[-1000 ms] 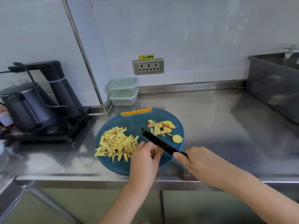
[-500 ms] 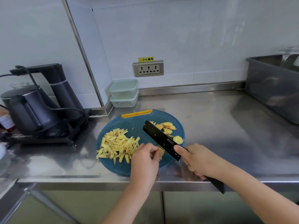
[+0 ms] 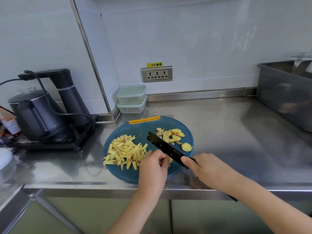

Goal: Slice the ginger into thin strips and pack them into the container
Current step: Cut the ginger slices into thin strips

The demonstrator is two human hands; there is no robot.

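A round blue cutting board [image 3: 143, 127] lies near the counter's front edge. A pile of thin ginger strips [image 3: 125, 152] covers its left half. Ginger slices [image 3: 173, 135] and one round piece [image 3: 186, 146] lie at its right. My right hand [image 3: 207, 169] grips a black knife [image 3: 167, 149], its blade lifted and tilted over the board. My left hand [image 3: 154, 166] holds a small stack of ginger [image 3: 170, 159] with curled fingers right beside the blade. Two stacked clear containers [image 3: 132, 98] with pale green lids stand at the back wall.
A black kettle [image 3: 36, 114] and its water station [image 3: 67, 97] with cables stand at the left. A grey bin [image 3: 287, 95] sits at the far right. A wall socket [image 3: 157, 74] is above the containers. The steel counter [image 3: 228, 132] ends just below the board.
The knife went from lying low across the board to being lifted and tilted, flat side showing. My left hand stayed on the small ginger stack.
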